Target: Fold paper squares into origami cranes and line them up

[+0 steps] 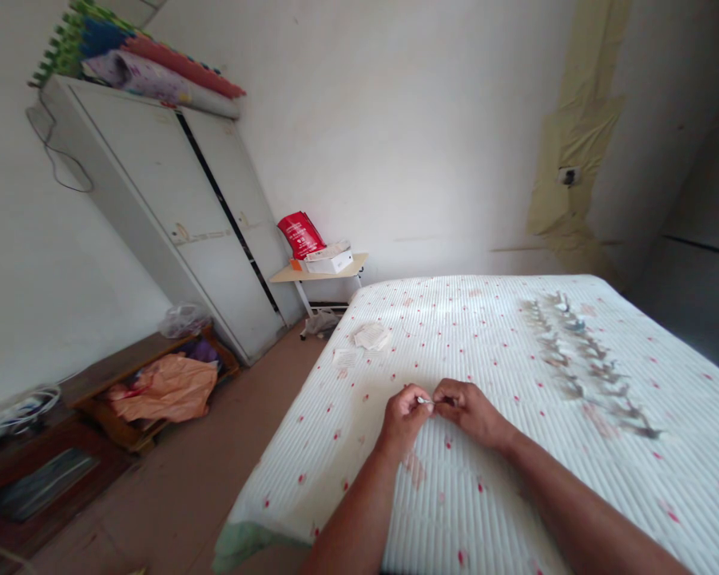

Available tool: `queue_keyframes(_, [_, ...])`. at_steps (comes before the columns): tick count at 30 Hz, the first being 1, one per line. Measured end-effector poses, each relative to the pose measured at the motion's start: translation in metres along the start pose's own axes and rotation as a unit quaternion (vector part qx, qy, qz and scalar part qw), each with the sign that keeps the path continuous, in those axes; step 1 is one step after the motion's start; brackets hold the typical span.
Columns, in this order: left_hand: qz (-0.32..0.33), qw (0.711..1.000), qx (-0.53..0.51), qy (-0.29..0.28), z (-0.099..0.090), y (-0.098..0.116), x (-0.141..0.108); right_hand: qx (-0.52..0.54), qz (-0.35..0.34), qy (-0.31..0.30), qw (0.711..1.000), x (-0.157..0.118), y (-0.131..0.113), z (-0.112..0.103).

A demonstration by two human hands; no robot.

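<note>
Over the bed's white spotted cover (461, 519), my two hands meet with fingertips almost touching. A small whitish folded piece (424, 401), which looks like paper, is pinched in my left hand (403, 417). My right hand (468, 409) is closed at the other end of that piece; most of its fingertips are hidden. To the right, several small grey-white folded figures (611, 371) lie in rows, shaped somewhat like paper cranes, though blurred. Beyond my left hand rest thin sheets of printed paper (372, 336), some stacked and some spread out.
Past the bed's far left corner stands a small table (287, 275) with a red bag (301, 235) and a white box (331, 263). A grey cabinet (156, 176) leans into view at left, above a low wooden bench (120, 358) with an orange plastic bag (166, 387).
</note>
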State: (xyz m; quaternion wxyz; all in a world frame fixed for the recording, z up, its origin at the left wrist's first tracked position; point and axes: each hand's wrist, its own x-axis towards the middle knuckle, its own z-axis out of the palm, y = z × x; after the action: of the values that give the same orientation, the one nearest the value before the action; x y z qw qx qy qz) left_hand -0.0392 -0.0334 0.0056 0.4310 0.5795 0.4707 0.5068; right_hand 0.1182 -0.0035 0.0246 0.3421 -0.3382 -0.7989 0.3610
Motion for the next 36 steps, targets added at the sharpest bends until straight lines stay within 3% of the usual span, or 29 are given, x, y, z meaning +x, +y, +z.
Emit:
queue_keyframes(7, [-0.015,0.993,-0.112,-0.036,-0.0009,0.0019,-0.0003,0.203,0.095,-0.027,0.974,0.0009,0.0056,0.0015])
queue_keyframes(11, [-0.022,0.993,-0.109,-0.026,-0.0014,0.0031,-0.0004,0.258,0.122,-0.042,0.957,0.0014,0.0091,0.0018])
queue_keyframes(22, [-0.019,0.998,-0.054,-0.005,-0.001,0.0037,-0.0009,0.302,0.164,-0.067,0.937,0.0031,0.0027,-0.0041])
queue_keyframes(36, [-0.037,0.996,-0.086,-0.013,0.0013,0.0084,-0.0031,0.338,0.16,-0.094,0.923,0.0026,0.008,-0.0021])
